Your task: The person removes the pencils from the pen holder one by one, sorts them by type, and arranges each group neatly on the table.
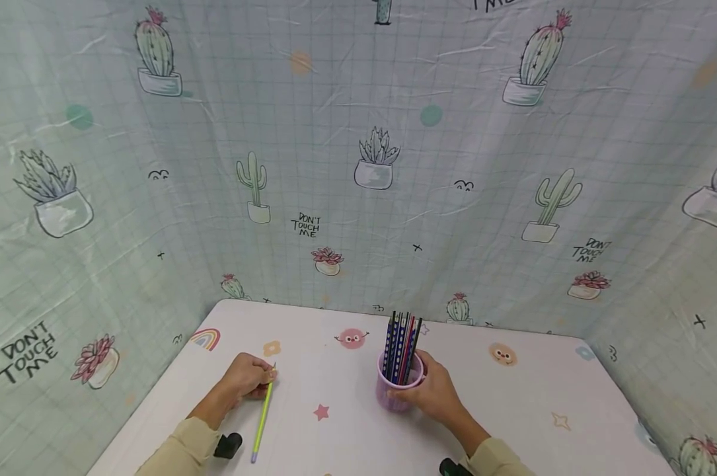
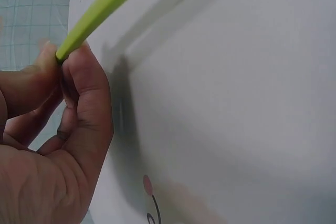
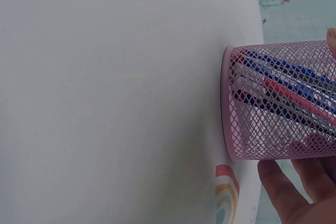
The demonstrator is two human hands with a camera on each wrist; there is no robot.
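Between thumb and forefinger my left hand (image 1: 248, 375) pinches a lime-green pencil (image 1: 264, 418) near its dark tip, and the purple end points toward me. In the left wrist view the green shaft (image 2: 107, 11) rises from the fingertips, its shadow on the table. My right hand (image 1: 434, 391) grips a pink-purple mesh pencil cup (image 1: 388, 396) round its right side. Several pencils (image 1: 401, 347), mostly dark blue with dots and one red, stand in the cup and lean against its rim. The right wrist view shows the cup's mesh wall (image 3: 257, 135) with fingers along its side.
The white table (image 1: 346, 449) carries printed figures, among them a rainbow (image 1: 206, 339), a star (image 1: 321, 412) and smiling faces. A cactus-print sheet (image 1: 334, 132) rises behind and along both sides. Black wrist devices (image 1: 228, 445) sit below the hands by the sleeves.
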